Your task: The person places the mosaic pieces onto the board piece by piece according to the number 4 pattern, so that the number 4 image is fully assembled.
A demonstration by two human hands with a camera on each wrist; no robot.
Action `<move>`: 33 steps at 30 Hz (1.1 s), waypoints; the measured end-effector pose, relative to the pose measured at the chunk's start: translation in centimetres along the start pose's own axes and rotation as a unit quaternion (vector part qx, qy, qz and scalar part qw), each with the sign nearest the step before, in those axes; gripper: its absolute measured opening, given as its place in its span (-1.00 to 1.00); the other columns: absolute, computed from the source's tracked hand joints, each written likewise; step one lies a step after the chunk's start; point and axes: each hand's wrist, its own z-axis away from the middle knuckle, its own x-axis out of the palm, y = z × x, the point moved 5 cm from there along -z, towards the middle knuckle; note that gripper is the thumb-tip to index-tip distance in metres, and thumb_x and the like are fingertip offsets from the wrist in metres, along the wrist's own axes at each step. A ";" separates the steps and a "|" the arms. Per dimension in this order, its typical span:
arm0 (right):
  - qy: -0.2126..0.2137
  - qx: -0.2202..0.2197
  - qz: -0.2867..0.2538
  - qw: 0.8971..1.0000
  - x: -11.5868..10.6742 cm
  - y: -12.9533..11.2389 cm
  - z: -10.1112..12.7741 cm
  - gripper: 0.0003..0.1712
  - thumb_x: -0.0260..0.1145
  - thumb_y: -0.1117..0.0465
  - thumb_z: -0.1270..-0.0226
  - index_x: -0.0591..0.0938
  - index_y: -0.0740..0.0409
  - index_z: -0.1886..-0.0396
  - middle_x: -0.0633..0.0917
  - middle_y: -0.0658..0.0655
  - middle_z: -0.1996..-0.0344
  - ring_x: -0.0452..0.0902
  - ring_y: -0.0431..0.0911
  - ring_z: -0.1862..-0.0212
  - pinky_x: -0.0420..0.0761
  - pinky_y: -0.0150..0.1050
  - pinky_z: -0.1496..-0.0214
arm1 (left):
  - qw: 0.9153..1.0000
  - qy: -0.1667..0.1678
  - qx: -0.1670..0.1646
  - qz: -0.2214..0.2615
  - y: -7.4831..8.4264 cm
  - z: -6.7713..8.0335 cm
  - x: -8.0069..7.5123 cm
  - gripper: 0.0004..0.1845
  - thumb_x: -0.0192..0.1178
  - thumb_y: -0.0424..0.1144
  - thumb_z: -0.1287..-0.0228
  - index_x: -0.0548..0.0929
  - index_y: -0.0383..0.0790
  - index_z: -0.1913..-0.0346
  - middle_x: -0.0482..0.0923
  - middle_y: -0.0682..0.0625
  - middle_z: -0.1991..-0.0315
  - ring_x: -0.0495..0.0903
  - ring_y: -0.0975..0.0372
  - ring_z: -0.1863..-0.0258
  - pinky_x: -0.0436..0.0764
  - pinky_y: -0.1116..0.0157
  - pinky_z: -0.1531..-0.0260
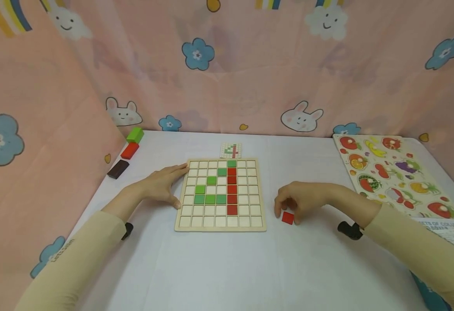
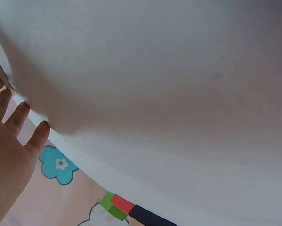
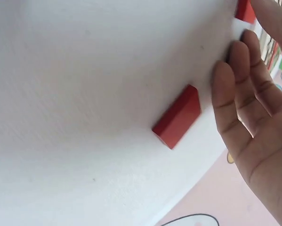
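Note:
In the head view, a wooden grid board [image 1: 216, 230] lies mid-table, with green and red square tiles in some of its cells. Spread straight along the board's left edge are the fingers of my left hand [image 1: 157, 185], thumb touching its side. Right of the board, my right hand [image 1: 306, 197] reaches down with curled fingers and pinches a red square tile [image 1: 287, 217] between finger and thumb, close to the tabletop. The right wrist view shows a second red block [image 3: 178, 117] lying on the table by the other fingertips; from the head view the hand hides it.
Behind the board lies a small pattern card [image 1: 231, 150]. Green [image 1: 135, 135], red [image 1: 129, 150] and dark brown [image 1: 118, 169] blocks line the table's left edge. A fruit picture board [image 1: 386, 172] and a printed sheet [image 1: 444, 231] occupy the right side. Patterned pink cloth [image 1: 250, 86] hangs behind.

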 end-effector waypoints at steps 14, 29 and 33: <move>0.073 -0.006 0.009 0.997 -1.3 -0.8 -1.5 -0.76 0.58 0.24 0.00 0.62 -0.03 0.50 0.63 -0.13 0.55 0.49 -0.24 0.41 0.54 -0.41 0.34 | 1.000 0.005 0.005 -0.005 0.2 0.2 -0.1 0.29 0.54 0.20 0.19 0.04 -0.13 -0.58 -0.09 -0.07 -0.63 -0.01 -0.16 -0.59 0.13 -0.38 -0.39; 0.161 -0.045 -0.074 0.983 0.8 -7.6 -6.7 -0.88 0.52 0.25 -0.11 0.70 0.06 0.37 0.71 -0.05 0.51 0.56 -0.27 0.41 0.60 -0.43 0.30 | 1.000 0.000 0.001 -0.004 -0.2 0.0 0.1 0.32 0.54 0.22 0.22 0.01 -0.08 -0.59 -0.13 -0.02 -0.64 -0.05 -0.12 -0.60 0.10 -0.36 -0.42; 0.166 -0.034 -0.075 0.983 1.9 -8.1 -7.4 -0.90 0.49 0.31 -0.12 0.72 0.06 0.39 0.72 -0.06 0.50 0.56 -0.29 0.42 0.61 -0.45 0.31 | 1.000 -0.001 0.001 -0.007 -0.1 0.0 0.0 0.32 0.53 0.24 0.22 0.01 -0.09 -0.59 -0.12 -0.03 -0.64 -0.05 -0.14 -0.60 0.11 -0.36 -0.42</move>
